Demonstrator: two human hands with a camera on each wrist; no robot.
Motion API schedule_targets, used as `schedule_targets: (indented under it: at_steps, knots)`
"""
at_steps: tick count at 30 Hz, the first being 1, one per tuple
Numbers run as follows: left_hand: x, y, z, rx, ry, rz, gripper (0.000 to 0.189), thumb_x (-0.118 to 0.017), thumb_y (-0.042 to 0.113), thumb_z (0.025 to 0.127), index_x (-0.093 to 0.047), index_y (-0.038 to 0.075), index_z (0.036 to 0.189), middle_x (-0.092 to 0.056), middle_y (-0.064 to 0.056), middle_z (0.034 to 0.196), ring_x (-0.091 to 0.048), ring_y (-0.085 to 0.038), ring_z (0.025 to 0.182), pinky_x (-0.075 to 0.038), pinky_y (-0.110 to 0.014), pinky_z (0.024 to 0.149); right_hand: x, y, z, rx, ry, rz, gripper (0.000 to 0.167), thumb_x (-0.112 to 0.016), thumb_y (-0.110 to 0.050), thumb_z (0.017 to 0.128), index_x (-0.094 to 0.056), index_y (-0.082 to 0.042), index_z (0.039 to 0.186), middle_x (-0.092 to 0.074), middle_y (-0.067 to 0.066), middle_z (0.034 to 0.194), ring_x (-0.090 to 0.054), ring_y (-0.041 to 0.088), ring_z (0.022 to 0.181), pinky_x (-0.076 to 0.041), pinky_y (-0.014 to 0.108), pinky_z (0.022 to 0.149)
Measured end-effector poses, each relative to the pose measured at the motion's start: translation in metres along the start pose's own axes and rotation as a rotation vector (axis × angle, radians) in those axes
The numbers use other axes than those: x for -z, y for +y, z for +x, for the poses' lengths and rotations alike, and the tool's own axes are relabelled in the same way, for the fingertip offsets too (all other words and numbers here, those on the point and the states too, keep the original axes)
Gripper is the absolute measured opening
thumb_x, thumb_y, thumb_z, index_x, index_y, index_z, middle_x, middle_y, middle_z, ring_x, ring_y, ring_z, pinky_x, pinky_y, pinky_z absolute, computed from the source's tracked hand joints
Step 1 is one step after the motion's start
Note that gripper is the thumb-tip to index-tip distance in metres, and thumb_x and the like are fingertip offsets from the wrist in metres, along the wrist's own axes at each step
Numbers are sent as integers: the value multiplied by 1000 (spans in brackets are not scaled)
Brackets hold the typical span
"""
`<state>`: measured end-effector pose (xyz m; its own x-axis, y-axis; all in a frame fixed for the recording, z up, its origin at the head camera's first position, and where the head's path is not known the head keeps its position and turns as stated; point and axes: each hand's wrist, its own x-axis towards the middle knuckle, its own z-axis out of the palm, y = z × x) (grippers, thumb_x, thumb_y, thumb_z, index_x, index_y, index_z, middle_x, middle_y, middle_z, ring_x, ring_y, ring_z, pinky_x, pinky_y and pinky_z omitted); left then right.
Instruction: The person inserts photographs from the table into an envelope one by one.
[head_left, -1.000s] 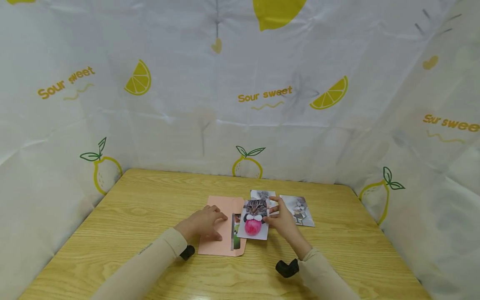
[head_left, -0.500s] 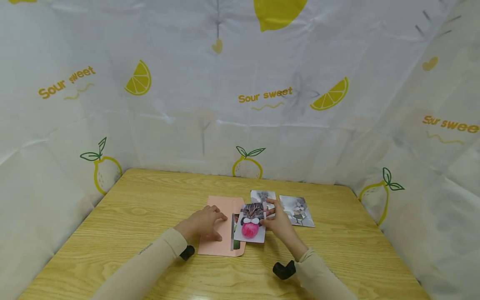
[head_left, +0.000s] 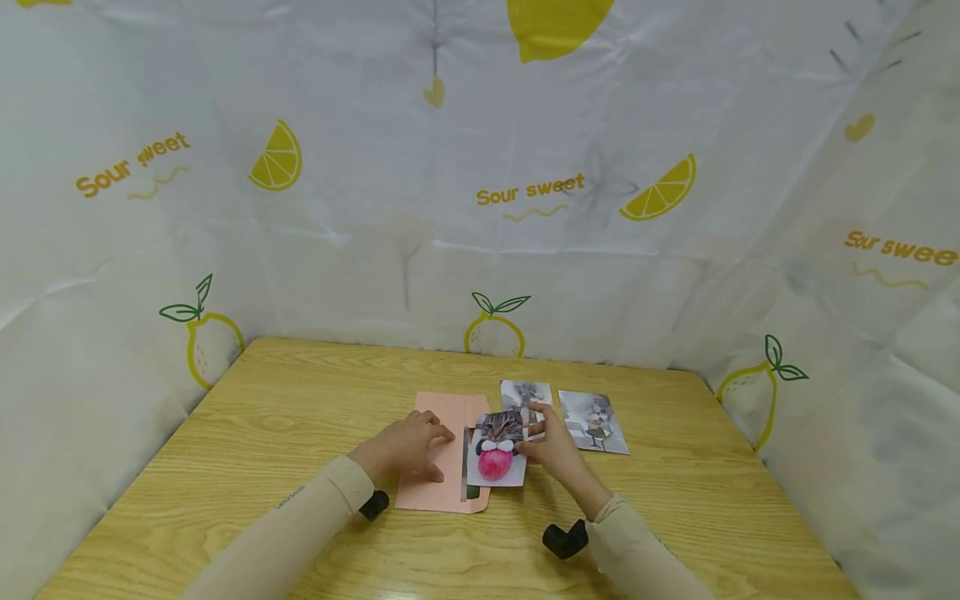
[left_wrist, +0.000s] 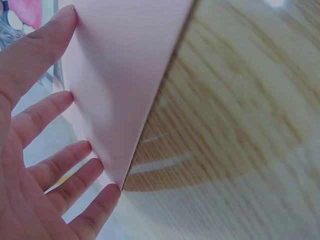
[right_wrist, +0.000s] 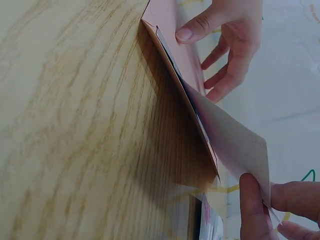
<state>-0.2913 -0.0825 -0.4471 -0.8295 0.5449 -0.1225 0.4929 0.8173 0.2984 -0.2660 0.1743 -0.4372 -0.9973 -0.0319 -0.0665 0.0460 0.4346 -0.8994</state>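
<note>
My right grip [head_left: 557,450] pinches cat photo [head_left: 495,458] by right edge; photo slants, left edge over open end of pink envelope [head_left: 453,462]. My left grip [head_left: 405,446], fingers spread, touches envelope. Best, I judge: hold envelope flat, photo low, unbent.

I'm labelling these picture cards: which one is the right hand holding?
The cat card with the pink ball, pinched by the right hand; two greyish cards lie on the table, another picture peeks from the pink envelope.
</note>
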Motion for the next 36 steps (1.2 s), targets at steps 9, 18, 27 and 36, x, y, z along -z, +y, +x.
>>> schedule_targets:
  at_steps: [9,18,27,36]
  knots:
    - [0,2,-1,5,0,-6,58,-82,40,74,-64,20,126,-53,-6,128,-48,-26,120,-45,-42,101,-3,1,3,-15,-13,-14,69,-67,12,82,-37,2,143,-57,25,103,-64,22,75,-58,36,67]
    - [1,2,-1,4,-3,-4,58,-82,40,74,-64,19,126,-53,-7,128,-48,-27,120,-45,-43,101,-7,0,4,-56,-34,-65,68,-70,8,82,-39,-1,143,-61,22,102,-63,18,75,-57,34,66]
    - [2,2,-1,3,-7,-6,58,-83,40,74,-64,19,125,-53,-7,128,-48,-28,120,-44,-44,101,-13,0,6,-63,-48,-42,70,-69,9,82,-37,1,144,-59,23,105,-62,21,80,-57,36,68]
    - [-1,-1,2,-15,7,6,59,-84,40,73,-65,19,124,-53,-8,127,-49,-28,120,-46,-44,99,-17,-5,7,-75,-66,-58,69,-68,7,84,-37,-1,145,-57,22,106,-61,20,76,-55,34,64]
